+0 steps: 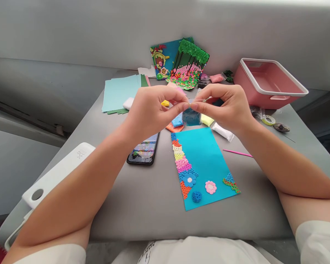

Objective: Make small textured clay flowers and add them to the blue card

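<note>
Two sets of fingers (178,109) (205,108) pinching one clear packet (191,119), one blue sheet (200,154), one phone (141,157), one box (250,88)

a smooth pale grey wall (71,33) spans the background, brightest along its top right. below it on the left runs a darker, shadowed recess (30,91), with a plain light grey panel (13,168) lower down. a matte grey table (121,209) with a rounded near left corner narrows toward the wall. soft, diffuse light falls over the tabletop; the far right is dark.
</note>
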{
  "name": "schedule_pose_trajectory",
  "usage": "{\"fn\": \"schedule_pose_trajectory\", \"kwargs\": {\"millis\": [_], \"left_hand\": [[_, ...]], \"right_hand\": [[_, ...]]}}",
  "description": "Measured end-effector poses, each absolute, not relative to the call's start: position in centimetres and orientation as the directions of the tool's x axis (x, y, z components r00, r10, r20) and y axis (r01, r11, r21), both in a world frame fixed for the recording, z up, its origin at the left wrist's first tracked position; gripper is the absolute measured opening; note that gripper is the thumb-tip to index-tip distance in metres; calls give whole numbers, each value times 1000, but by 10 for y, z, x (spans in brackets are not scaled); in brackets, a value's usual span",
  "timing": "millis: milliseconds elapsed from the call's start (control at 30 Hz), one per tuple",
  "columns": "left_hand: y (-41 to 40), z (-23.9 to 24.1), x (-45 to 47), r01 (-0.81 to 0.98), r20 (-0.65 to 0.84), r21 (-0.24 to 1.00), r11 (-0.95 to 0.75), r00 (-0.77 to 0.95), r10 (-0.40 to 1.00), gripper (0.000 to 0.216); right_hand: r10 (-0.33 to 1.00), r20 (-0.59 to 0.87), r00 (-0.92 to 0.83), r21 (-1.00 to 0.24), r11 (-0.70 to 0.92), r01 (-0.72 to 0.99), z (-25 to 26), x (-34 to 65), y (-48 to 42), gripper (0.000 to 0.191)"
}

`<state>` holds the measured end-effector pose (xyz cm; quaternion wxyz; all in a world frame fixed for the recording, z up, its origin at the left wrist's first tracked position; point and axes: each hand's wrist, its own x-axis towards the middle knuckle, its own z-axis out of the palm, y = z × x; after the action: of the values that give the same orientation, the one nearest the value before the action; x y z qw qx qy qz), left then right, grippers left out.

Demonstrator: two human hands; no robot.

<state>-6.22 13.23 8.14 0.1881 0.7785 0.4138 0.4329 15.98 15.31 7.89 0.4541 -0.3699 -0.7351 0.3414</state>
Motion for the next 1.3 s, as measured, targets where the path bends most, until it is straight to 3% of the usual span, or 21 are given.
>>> {"fn": "schedule_pose_trajectory", "kwargs": {"millis": [200,367,433,500,567,700,833,900,1000,1033,1100,1167,1300], "left_hand": [[138,74,-64,504,625,477,-720,381,681,11],[143,72,-62,521,655,518,-678,268,706,18],[143,70,-59,533,653,561,-633,185,734,22],[137,63,-54,526,629,593,-610,170,759,24],[123,50,-45,516,600,561,-648,287,747,26],[82,16,-30,477,503,447,-757,566,653,27],[61,3,-41,525,431,382,-761,627,649,31],[63,9,-56,634,399,365,-682,555,730,39],[73,28,-74,843,306,332,-424,329,893,86],[76,35,-77,945,132,242,-219,192,973,102],[82,47,-78,998,-179,38,42,-35,983,111],[88,55,-76,996,-258,-3,85,-83,963,110],[109,59,-77,995,-328,4,95,-89,940,111]], "right_hand": [[803,404,-438,-787,550,281,76,160,155,17],[843,414,-343,-821,509,258,66,168,180,16],[887,378,-264,-818,454,354,55,179,200,17],[917,347,-199,-742,398,540,39,194,221,19],[915,350,-200,-476,358,804,25,210,240,23],[886,407,-222,-350,376,858,17,227,254,28],[794,538,-285,-304,497,812,35,221,241,35],[723,611,-321,-313,593,742,43,217,227,31],[706,615,-351,-431,674,599,45,216,198,23],[740,575,-349,-495,655,571,45,217,188,23],[814,479,-328,-599,576,556,43,221,169,24],[850,431,-303,-636,524,567,41,227,154,19],[828,478,-293,-614,554,563,39,237,136,29]]}}
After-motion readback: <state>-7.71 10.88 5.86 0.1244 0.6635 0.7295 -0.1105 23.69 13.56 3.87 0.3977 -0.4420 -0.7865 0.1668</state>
